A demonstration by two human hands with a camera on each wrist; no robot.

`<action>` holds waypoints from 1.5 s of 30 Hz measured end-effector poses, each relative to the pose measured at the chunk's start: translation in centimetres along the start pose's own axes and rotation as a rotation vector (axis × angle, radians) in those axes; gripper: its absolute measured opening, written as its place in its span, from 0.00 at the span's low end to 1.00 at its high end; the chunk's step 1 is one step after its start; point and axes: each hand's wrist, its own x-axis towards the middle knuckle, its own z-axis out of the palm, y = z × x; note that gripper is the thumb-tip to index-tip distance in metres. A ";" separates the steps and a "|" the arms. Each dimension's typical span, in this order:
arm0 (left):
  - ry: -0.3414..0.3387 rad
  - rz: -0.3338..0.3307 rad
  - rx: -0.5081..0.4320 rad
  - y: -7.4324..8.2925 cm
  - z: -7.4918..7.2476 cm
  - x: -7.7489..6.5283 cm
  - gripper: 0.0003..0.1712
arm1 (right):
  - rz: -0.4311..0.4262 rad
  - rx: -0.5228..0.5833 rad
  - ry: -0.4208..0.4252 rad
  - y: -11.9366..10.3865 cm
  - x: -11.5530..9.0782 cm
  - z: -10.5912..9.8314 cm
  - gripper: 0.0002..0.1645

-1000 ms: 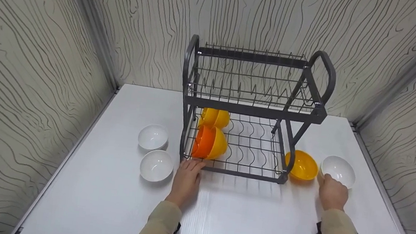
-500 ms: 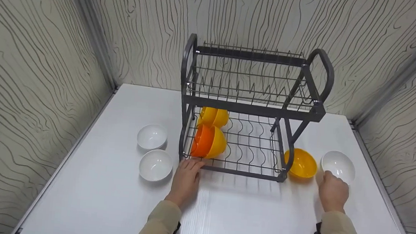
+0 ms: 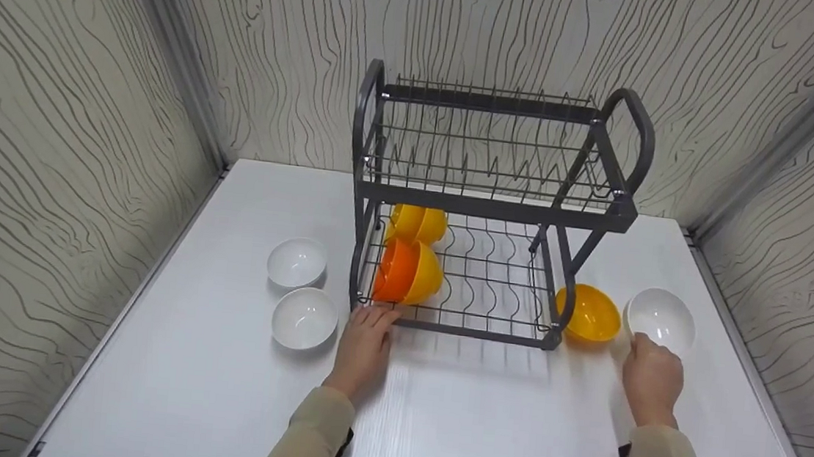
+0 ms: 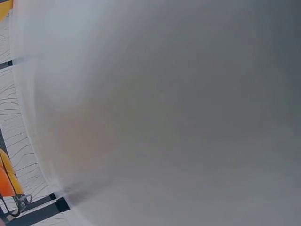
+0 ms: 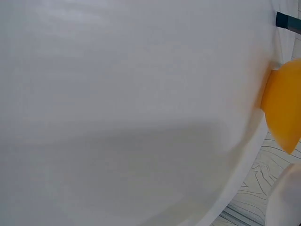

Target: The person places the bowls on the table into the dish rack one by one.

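Note:
My right hand (image 3: 652, 379) pinches the near rim of a white bowl (image 3: 664, 317) at the right of the table. A second pale edge shows along this bowl's left side. Just left of it stands a yellow bowl (image 3: 593, 315), also seen in the right wrist view. With its fingers laid over the front bar, my left hand (image 3: 363, 350) rests at the front left corner of the dark two-tier dish rack (image 3: 471, 333). Right behind those fingers, an orange bowl (image 3: 394, 271) and a yellow bowl (image 3: 428, 274) stand on edge in the lower tier.
More yellow bowls (image 3: 418, 224) stand on edge farther back in the lower tier. Two white bowls, a far one (image 3: 298, 263) and a near one (image 3: 305, 319), sit left of the rack. Patterned panels (image 3: 498, 30) enclose the white table (image 3: 478, 426).
The head view has shifted a little, so the rack and bowls appear slightly higher. Both hands stay nearly where they were, the right one still at the white bowl's rim.

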 end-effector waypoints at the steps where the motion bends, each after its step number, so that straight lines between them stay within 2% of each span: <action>1: -0.002 -0.002 -0.001 0.0 0.0 0.0 0.19 | -0.004 0.009 0.014 -0.3 -0.1 -0.2 0.14; 6: -0.013 -0.017 -0.019 -0.2 0.1 0.1 0.20 | -0.039 0.049 0.123 -1.8 -0.7 -0.7 0.11; 12: -0.004 -0.009 -0.009 -0.2 0.3 0.0 0.19 | -0.169 0.129 0.304 -3.5 -1.4 -1.1 0.04; 16: 0.006 -0.006 0.006 -0.3 0.5 -0.1 0.18 | -0.233 0.173 0.370 -4.7 -1.7 -1.5 0.03; 24: -0.037 -0.048 -0.018 0.1 0.0 -0.1 0.19 | -0.280 0.216 0.402 -6.3 -1.8 -1.6 0.05; 30: -0.027 -0.032 -0.027 0.2 0.0 -0.2 0.18 | -0.300 0.233 0.412 -7.4 -2.1 -1.7 0.06; 38: 0.010 0.003 0.007 -0.1 0.3 -0.2 0.18 | -0.330 0.247 0.432 -8.4 -2.4 -1.4 0.06; 45: -0.028 -0.047 -0.025 0.1 0.3 -0.3 0.19 | -0.356 0.236 0.419 -9.1 -2.5 -1.3 0.09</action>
